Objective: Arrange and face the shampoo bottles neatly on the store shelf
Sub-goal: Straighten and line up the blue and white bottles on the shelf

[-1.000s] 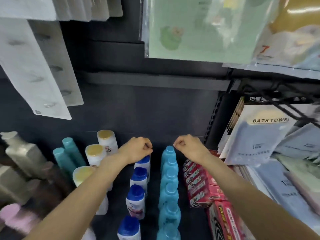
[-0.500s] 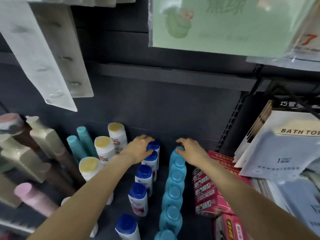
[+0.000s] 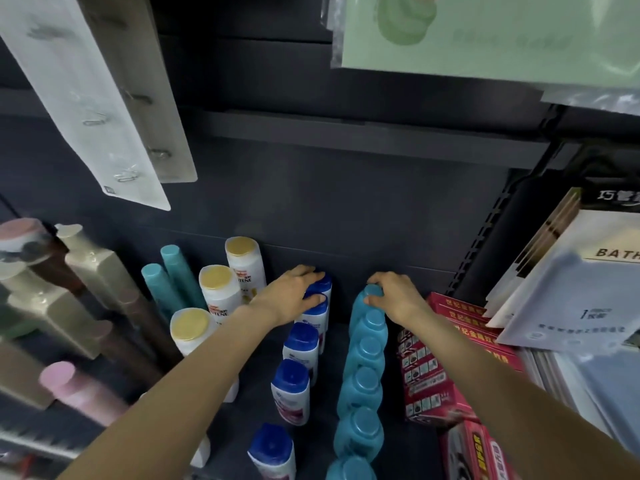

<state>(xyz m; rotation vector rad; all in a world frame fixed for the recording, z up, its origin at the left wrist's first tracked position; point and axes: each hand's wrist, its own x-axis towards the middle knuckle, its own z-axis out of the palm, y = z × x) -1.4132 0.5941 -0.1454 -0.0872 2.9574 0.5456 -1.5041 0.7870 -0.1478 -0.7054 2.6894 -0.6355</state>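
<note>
A row of white shampoo bottles with blue caps [image 3: 291, 386] runs front to back on the dark shelf [image 3: 329, 344]. Beside it on the right stands a row of teal bottles [image 3: 362, 386]. My left hand [image 3: 294, 296] grips the rearmost blue-capped bottle [image 3: 323, 284], fingers over its cap and thumb on the cap in front. My right hand [image 3: 394, 299] grips the cap of the rearmost teal bottle [image 3: 372, 292]. White bottles with gold caps [image 3: 220, 289] stand in a row to the left.
Slim teal bottles [image 3: 162, 289], beige and brown pump bottles [image 3: 93, 282] and a pink bottle [image 3: 76, 389] fill the left. Red boxes [image 3: 446, 362] and bath towel packs [image 3: 575, 299] sit right. Hanging packets [image 3: 86, 98] and a green pack [image 3: 485, 32] overhang above.
Both hands have come down from above the rows onto the rearmost bottles, from loose fists to fingers curled over the caps. The camera has moved closer and tilted.
</note>
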